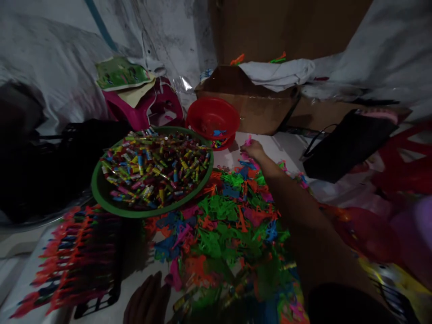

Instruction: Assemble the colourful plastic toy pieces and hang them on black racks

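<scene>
My right hand (254, 152) reaches far forward over the back of the pile, its fingers closed on a small pink plastic piece (249, 140). Beneath and nearer to me spreads a heap of flat plastic pieces (219, 209) in green, orange, blue and pink. My left hand (148, 299) lies low at the front with its fingers stretched out on the white table (135, 267), beside a pink piece (174, 274) at the heap's edge. Nothing shows in that hand, though the light there is dim. To the left stands a green basin (151, 212) full of small colourful wrapped tubes.
A red bowl (214, 114) with a few pieces inside stands behind the heap. At the left front is a rack (114, 288) of red and orange pieces in rows. A cardboard box (249, 108), a magenta container (130, 108) and a black case (347, 144) stand around.
</scene>
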A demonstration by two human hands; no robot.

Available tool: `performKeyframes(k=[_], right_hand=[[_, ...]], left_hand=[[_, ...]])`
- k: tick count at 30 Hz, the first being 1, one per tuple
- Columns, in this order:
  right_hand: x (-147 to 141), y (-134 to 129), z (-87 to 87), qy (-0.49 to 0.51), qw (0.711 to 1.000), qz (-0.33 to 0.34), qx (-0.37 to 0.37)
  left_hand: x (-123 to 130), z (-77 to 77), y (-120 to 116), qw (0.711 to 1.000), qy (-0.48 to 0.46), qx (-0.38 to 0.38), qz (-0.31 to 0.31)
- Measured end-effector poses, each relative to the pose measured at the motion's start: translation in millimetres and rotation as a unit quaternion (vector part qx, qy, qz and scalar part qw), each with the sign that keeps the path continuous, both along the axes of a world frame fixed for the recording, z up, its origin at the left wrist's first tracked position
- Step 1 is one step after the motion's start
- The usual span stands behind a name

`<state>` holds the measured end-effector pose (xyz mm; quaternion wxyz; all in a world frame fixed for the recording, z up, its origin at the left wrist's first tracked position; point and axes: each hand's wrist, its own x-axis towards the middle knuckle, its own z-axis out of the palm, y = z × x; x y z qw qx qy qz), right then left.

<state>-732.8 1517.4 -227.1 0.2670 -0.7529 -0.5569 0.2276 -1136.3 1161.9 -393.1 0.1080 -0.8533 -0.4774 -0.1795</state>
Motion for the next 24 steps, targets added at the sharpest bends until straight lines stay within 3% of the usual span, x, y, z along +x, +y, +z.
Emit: performKeyframes(k=[3,6,9,12,15,18,21,24], right_hand=[[14,-34,27.5,0.144,0.989,-0.022,0.024],[13,-79,43.0,0.173,0.984,0.037,0.021],[-2,-118,41.6,0.066,0.995,0.059,-0.044],[-26,-144,27.7,-0.078,0.986,0.026,-0.142],[-52,-160,12.1,-0.128,0.979,0.005,-0.16],[-70,-172,9.6,-0.154,0.979,-0.034,-0.131],[-78,-185,25.7,-0.194,0.977,-0.077,-0.043],[-89,-218,39.3,-0.176,0.984,0.009,0.012]], left_hand=[[10,13.3,-1,0.999,-0.031,-0.021,0.016],[16,25.7,0,0.999,-0.017,-0.035,0.01],[20,36.0,2,0.999,-0.029,-0.034,0.003],[29,47.1,0,0.995,-0.095,-0.028,-0.001],[46,57.4,-7,0.986,-0.148,-0.063,0.037],[60,62.2,-14,0.983,-0.129,-0.116,0.058],[59,61.5,-19,0.983,-0.098,-0.142,0.064],[45,60.5,-24,0.982,-0.098,-0.148,0.064]])
